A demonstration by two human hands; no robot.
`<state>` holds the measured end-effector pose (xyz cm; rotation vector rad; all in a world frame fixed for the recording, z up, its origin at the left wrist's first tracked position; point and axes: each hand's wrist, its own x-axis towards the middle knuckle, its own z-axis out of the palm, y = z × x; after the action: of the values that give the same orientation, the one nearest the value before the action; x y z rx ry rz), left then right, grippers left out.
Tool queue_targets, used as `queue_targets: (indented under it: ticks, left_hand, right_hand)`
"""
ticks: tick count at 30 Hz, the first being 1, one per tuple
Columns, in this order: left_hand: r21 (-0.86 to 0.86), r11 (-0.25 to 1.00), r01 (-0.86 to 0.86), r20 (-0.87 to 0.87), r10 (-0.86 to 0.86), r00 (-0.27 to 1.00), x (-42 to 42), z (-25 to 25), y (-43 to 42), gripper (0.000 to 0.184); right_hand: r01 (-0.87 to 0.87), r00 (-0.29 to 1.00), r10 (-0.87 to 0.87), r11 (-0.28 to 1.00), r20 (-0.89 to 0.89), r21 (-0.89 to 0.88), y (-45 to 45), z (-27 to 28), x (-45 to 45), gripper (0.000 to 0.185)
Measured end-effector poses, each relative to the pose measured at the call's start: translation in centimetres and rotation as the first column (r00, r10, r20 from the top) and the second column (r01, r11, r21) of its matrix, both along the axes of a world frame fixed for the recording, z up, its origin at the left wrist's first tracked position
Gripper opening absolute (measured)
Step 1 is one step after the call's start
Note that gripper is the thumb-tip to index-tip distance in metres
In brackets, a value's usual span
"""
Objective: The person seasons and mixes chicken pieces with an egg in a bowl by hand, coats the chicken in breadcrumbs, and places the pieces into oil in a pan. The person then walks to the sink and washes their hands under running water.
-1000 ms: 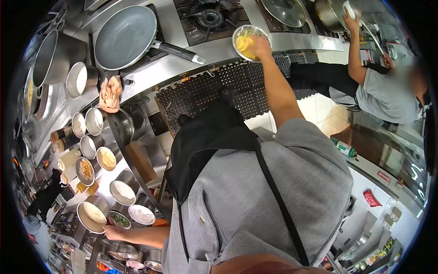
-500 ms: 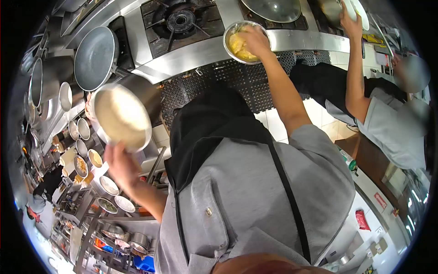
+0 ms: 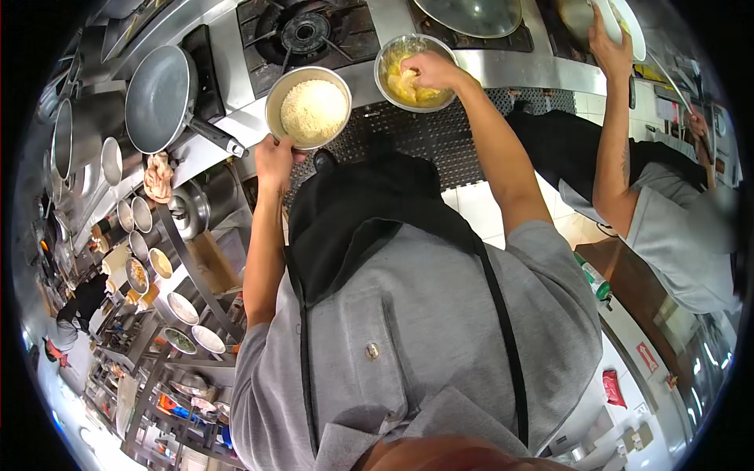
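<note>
My left hand (image 3: 275, 163) grips the near rim of a metal bowl of pale crumbs (image 3: 314, 109), which is at the stove's front edge. Just right of it, a second metal bowl (image 3: 380, 72) holds a yellow, wet mixture (image 3: 416, 93). My right hand (image 3: 430, 71) reaches into that bowl, its fingers closed on a yellow-coated piece (image 3: 405, 82). The two bowls are close together with a small gap between them.
Behind the bowls are a gas burner (image 3: 305, 31) and a glass lid (image 3: 471, 12). A grey frying pan (image 3: 160, 100) and a crumpled cloth (image 3: 158, 177) are at the left. Small containers (image 3: 137, 275) line the left counter. A co-worker (image 3: 660, 208) stands at the right, holding a white dish (image 3: 627, 30).
My left hand has carried the bowl of crumbs from the left counter to the stove edge beside the other bowl. My right hand has stayed in the yellow mixture.
</note>
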<state>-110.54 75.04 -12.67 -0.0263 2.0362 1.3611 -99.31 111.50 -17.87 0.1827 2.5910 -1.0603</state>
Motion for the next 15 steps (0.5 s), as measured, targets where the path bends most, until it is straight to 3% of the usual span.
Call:
queue_targets:
  ticks: [3, 5, 9, 12, 13, 15]
  left_hand:
    - [0.039, 0.998, -0.039, 0.022, 0.038, 0.999, -0.5, -0.8, 0.1, 0.020]
    - [0.025, 0.998, -0.049, 0.029, 0.049, 0.998, -0.9, -0.9, 0.3, 0.020]
    - [0.033, 0.999, 0.035, 0.027, -0.036, 0.999, -2.1, -2.4, 0.2, 0.022]
    - [0.046, 0.998, 0.047, 0.039, -0.049, 0.998, -2.6, -2.0, 0.6, 0.021]
    - [0.055, 0.997, 0.051, 0.048, -0.054, 0.997, -2.7, -2.0, 0.8, 0.021]
    - [0.067, 0.995, 0.072, 0.059, -0.076, 0.995, -3.3, -2.4, 0.7, 0.021]
  right_hand:
    - [-0.031, 0.998, 0.027, 0.997, 0.047, 0.077, -0.6, -0.1, -0.2, 0.032]
    - [-0.024, 0.945, 0.072, 0.989, -0.320, 0.149, -0.4, -1.9, 0.4, 0.030]
    - [0.036, 0.968, -0.024, 0.999, -0.251, 0.040, -0.9, -0.4, 0.8, 0.031]
    - [0.256, 0.967, -0.244, 0.925, 0.078, -0.282, -0.1, -0.1, 1.1, 0.040]
    - [0.261, 0.965, -0.251, 0.925, 0.071, -0.276, -0.4, 0.2, 1.3, 0.040]
    - [0.212, 0.960, -0.229, 0.970, -0.163, -0.116, -1.4, 0.5, 1.8, 0.044]
